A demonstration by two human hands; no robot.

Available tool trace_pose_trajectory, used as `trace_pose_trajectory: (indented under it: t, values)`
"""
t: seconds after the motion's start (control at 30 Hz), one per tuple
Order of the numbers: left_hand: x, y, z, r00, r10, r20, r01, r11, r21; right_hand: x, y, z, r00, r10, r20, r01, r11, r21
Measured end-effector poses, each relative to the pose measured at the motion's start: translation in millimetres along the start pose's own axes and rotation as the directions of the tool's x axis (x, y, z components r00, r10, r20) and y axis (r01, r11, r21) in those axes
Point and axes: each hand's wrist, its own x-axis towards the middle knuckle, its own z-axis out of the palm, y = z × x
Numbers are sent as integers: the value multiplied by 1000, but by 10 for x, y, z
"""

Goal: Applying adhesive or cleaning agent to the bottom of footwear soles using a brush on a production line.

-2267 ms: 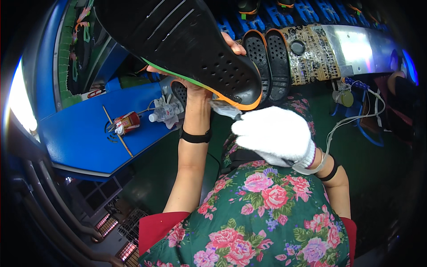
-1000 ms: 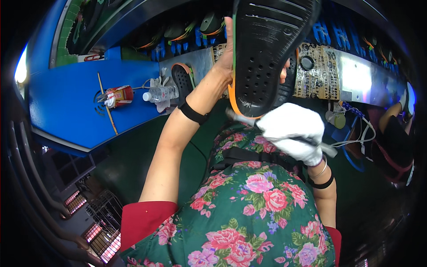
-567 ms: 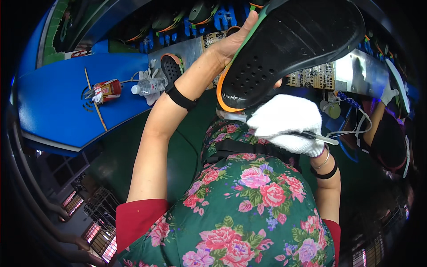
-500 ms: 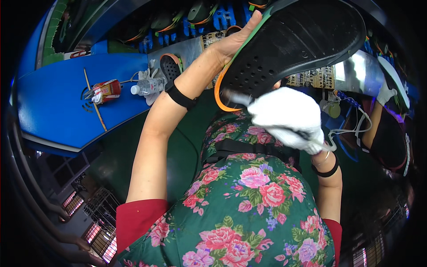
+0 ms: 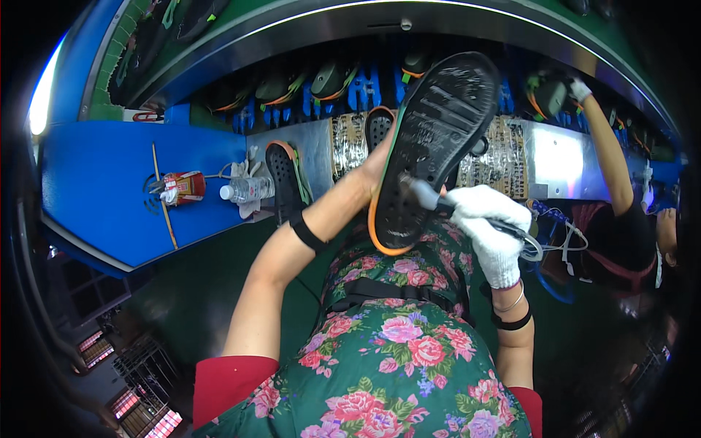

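A black shoe (image 5: 445, 109) with an orange and green edge is held up in front of me, its underside with grooves and small holes turned my way. My left hand (image 5: 374, 162) grips it from its left side; most of the fingers are hidden behind it. In a white knit glove, my right hand (image 5: 488, 219) is closed on a brush (image 5: 432, 201) with a dark handle and a pale tip. That tip rests on or very near the holed part of the sole, blurred by motion. Wet-looking streaks shine on the sole.
On the left, a blue table (image 5: 95, 190) bears a red container (image 5: 188, 187), a thin stick and a clear bottle (image 5: 250, 190). More shoes (image 5: 285, 171) stand on the metal ledge and along the conveyor behind. At right, a co-worker's gloved hand (image 5: 580, 91) reaches toward a shoe.
The held shoe has moved lower and away from the camera, showing more of its sole. My right hand has come down slightly, with the brush now clearer. The co-worker's arm has reached up to the conveyor.
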Motion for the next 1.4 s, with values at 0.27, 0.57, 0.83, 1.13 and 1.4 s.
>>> trace_pose_trajectory:
  t: [0.27,0.57,0.83,1.13,1.4]
  values:
    - [-257,-506,-49,969,211,-129,-179,958,222,198,-142,-169,971,-195,138,233,899,-372]
    - [-845,-431,204,954,271,128,-257,959,-118,47,-312,150,882,-400,247,470,735,-488]
    - [-910,-471,166,937,327,120,-332,943,26,78,-452,226,853,-485,194,513,707,-486]
    - [-477,-705,172,932,350,-98,-348,937,34,384,-570,218,807,-556,199,520,510,-685]
    - [-489,-897,-50,945,265,189,-216,945,-246,179,-367,227,836,-420,352,529,449,-721]
